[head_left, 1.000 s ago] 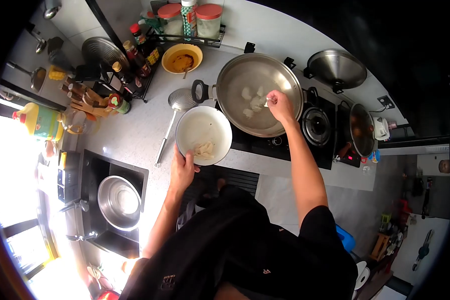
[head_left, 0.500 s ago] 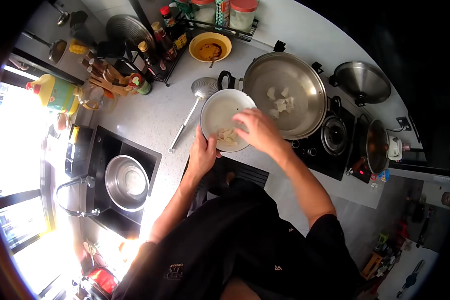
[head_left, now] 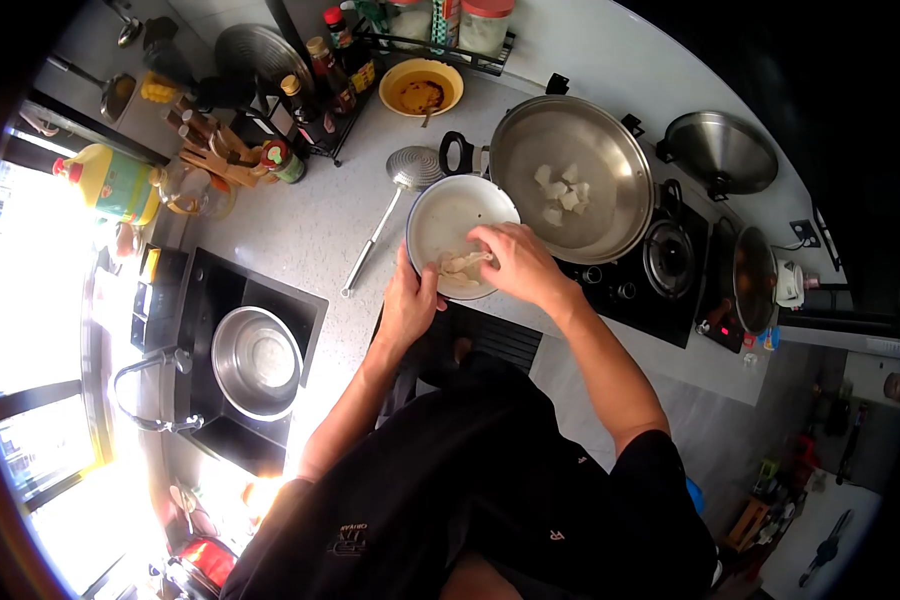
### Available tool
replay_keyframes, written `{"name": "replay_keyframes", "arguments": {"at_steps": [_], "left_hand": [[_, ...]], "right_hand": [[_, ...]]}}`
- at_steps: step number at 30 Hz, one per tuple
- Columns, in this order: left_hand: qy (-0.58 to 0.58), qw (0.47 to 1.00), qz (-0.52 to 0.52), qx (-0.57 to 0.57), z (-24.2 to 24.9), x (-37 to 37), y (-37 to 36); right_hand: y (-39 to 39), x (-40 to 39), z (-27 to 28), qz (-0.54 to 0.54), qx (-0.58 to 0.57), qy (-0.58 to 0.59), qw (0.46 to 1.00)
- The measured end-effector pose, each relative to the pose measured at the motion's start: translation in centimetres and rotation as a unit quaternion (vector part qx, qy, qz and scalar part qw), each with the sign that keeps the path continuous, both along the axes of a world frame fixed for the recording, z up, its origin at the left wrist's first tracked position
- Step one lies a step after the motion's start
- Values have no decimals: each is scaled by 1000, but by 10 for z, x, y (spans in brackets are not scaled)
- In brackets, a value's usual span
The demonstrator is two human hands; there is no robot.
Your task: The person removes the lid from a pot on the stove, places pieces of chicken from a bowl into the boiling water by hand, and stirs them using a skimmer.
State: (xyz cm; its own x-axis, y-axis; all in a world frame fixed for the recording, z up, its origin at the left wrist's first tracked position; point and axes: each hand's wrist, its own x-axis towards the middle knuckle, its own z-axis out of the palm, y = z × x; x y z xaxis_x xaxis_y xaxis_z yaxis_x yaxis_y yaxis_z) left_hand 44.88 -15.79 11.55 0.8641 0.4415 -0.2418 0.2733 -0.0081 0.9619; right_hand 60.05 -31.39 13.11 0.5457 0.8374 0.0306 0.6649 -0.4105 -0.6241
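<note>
My left hand (head_left: 410, 300) grips the near-left rim of a white bowl (head_left: 442, 205), thumb inside the edge and fingers underneath. Pale, off-white food pieces (head_left: 458, 268) lie in the near part of this bowl. Over its right rim reaches my right hand (head_left: 523, 266), fingertips pinched together on a pale food piece at the edge of the heap. Beside the bowl, to the right, stands a wide steel pan (head_left: 610, 215) on the hob, with several similar white pieces (head_left: 568, 192) in its middle. The bowl overlaps the pan's left edge in this view.
A slotted skimmer (head_left: 413, 168) lies on the counter left of the bowl. Behind are a yellow bowl (head_left: 398, 74) of brown sauce with a spoon, and sauce bottles (head_left: 330, 75). The sink at left holds a steel basin (head_left: 220, 362). A lidded burner area (head_left: 668, 265) sits right.
My right hand has lowered into the bowl and its fingers have closed at the food pieces. My left hand keeps its hold on the rim. The view has shifted slightly.
</note>
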Motion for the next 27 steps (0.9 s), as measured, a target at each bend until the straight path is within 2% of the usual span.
{"name": "replay_keyframes", "arguments": {"at_steps": [3,6,10,17,23,27], "left_hand": [[-1,1000,-1,9,-6,0,-1],[7,1000,-8,5,-9,1,1],[11,1000,-16,-2,-9,9,0],[13,1000,-23,3,-4,21,-5],[29,999,-27,-12,-7,31,-8],[17,1000,-22,-5,-15,33,-9]], "right_hand": [[-12,14,5,-44,82,51,994],[-25,30,11,-99,67,103,987],[-31,43,5,-153,128,351,915],[-40,59,6,-123,131,460,869],[-46,75,1,-130,113,499,849],[-52,88,12,-122,164,550,810]]}}
